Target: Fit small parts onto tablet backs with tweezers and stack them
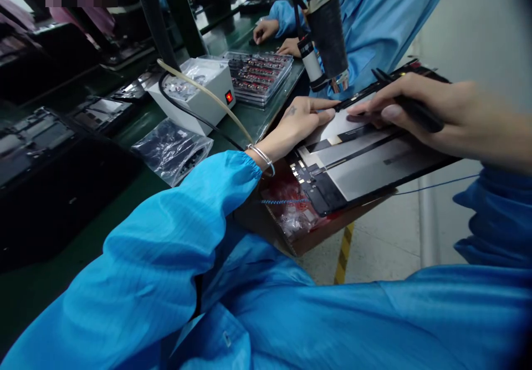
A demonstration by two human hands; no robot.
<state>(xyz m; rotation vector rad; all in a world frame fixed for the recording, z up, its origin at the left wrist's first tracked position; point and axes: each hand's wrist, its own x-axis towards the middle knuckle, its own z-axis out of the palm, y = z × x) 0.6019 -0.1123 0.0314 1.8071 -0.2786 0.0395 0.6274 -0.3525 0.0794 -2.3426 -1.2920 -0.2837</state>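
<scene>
A tablet screen panel (357, 176) lies tilted over a cardboard box, its silver back up, with dark flex strips across it and a black end full of small parts. My left hand (301, 122) is at its far left edge, thumb and forefinger pressed together on the panel; the other fingers are partly hidden. In my right hand (428, 101) is a slim black pen-like tool (421, 114), slanting across the fingers. Its exact kind is not clear. My right fingertips touch the silver back near the far edge, close to my left fingertips.
Below the panel, the cardboard box (328, 237) holds clear plastic and red pieces. A black nozzle (328, 32) hangs just beyond my hands. On the green bench are a white unit (199, 93) with a lit red switch, stacked trays (260, 76) and a plastic bag (172, 148). A co-worker's hands (266, 31) rest farther back.
</scene>
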